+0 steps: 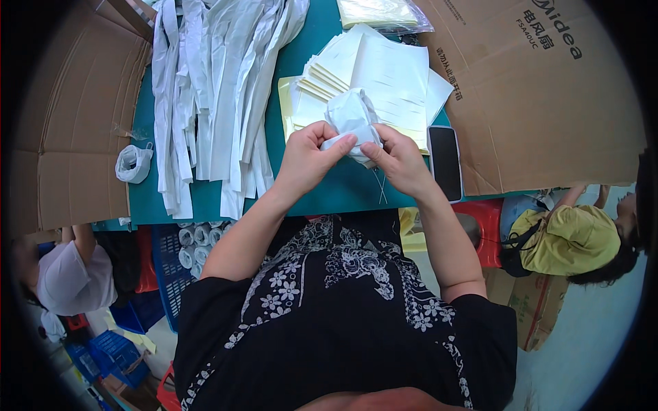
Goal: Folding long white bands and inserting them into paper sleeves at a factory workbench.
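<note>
Both hands are closed on a soft white cloth bundle (352, 113), held over the near part of the green table (343, 192). My left hand (308, 156) pinches its left side, with the thumb pressed on a folded band. From the other side my right hand (403, 161) grips it, thumb and fingers bent around the edge. Thin white strings (381, 186) dangle below the bundle. Just behind it lies a fanned stack of pale yellow and white sheets (394, 75). My fingers hide part of the bundle.
Long white fabric strips (212, 89) cover the table's left, beside a coiled white roll (133, 163). A phone (445, 164) lies right of the sheets. Cardboard (541, 103) flanks both sides. Below stands a blue crate (169, 257) of white rolls. Co-workers sit left and right.
</note>
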{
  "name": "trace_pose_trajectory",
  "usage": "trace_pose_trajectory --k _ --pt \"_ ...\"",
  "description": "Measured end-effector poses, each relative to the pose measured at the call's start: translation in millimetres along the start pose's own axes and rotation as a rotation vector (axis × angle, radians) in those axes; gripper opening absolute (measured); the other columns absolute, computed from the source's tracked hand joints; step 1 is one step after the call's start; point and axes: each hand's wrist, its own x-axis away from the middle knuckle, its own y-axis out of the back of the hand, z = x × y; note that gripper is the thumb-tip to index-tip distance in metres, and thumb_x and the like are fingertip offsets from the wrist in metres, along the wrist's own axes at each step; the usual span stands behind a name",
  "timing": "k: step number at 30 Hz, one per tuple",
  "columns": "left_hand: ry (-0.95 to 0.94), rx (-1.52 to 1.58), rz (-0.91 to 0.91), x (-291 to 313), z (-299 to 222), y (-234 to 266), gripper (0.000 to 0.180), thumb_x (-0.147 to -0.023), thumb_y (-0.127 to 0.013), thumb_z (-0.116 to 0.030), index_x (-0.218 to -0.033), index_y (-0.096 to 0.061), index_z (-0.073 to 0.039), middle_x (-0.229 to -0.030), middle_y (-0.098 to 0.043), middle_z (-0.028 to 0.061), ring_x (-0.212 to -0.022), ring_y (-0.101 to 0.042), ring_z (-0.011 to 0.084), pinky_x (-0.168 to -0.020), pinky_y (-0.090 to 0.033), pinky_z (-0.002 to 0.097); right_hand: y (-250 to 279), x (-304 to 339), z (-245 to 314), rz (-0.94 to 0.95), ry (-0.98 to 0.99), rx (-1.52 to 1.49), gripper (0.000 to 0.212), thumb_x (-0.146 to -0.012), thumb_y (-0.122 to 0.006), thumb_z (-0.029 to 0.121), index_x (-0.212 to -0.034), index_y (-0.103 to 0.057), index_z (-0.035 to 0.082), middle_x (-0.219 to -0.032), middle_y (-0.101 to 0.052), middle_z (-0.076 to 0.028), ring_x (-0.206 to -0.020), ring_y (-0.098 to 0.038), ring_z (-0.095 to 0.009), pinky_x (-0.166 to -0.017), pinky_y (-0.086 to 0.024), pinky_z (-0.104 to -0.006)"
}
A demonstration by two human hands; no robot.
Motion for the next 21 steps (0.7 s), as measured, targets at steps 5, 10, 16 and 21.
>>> trace_pose_trajectory --k 5,10,16,21 --pt "-0.206 -0.122 -0.249 -0.6 19.4 0.0 0.032 -0.076 -0.074 -0.025 -0.069 -0.052 -0.003 -0.062 -0.053 -0.0013 -0.055 -0.045 0.0054 -0.050 -0.034 0.0206 -29.6 3.2 -6.5 -0.285 0.162 0.111 0.024 -0.087 -0.058 0.017 -0.102 -0.057 -0.002 -0.086 -0.060 -0.014 -0.075 -0.056 -0.022 -0.068 -0.045 -0.0312" --pt "-0.589 -0.830 -0.728 8.3 7.7 3.7 0.031 -0.071 -0.077 -0.024 -0.075 -0.057 -0.001 -0.064 -0.056 0.0036 -0.059 -0.051 0.0126 -0.057 -0.041 0.0252 -46.1 -6.3 -6.6 -0.606 0.687 0.620 0.022 -0.083 -0.060 0.008 -0.102 -0.057 -0.002 -0.089 -0.059 -0.019 -0.087 -0.055 -0.037 -0.075 -0.045 -0.0388" --pt "0.092 0.205 -0.153 14.4 8.5 4.4 0.030 -0.075 -0.073 -0.011 -0.102 -0.064 -0.003 -0.091 -0.064 0.0047 -0.084 -0.057 0.0115 -0.076 -0.043 0.0242 -44.1 -9.2 -0.6 -0.545 0.746 0.672 0.027 -0.078 -0.065 0.006 -0.102 -0.058 -0.002 -0.096 -0.055 -0.016 -0.087 -0.054 -0.032 -0.074 -0.046 -0.0371" --pt "0.111 0.920 0.156 14.2 17.5 11.7 0.032 -0.078 -0.068 -0.004 -0.109 -0.059 0.000 -0.101 -0.062 0.0051 -0.097 -0.058 0.0162 -0.087 -0.045 0.0279 -35.3 -3.6 17.3 -0.323 0.676 0.643 0.027 -0.078 -0.065 0.004 -0.104 -0.058 0.000 -0.093 -0.051 -0.011 -0.084 -0.053 -0.026 -0.073 -0.045 -0.0320"
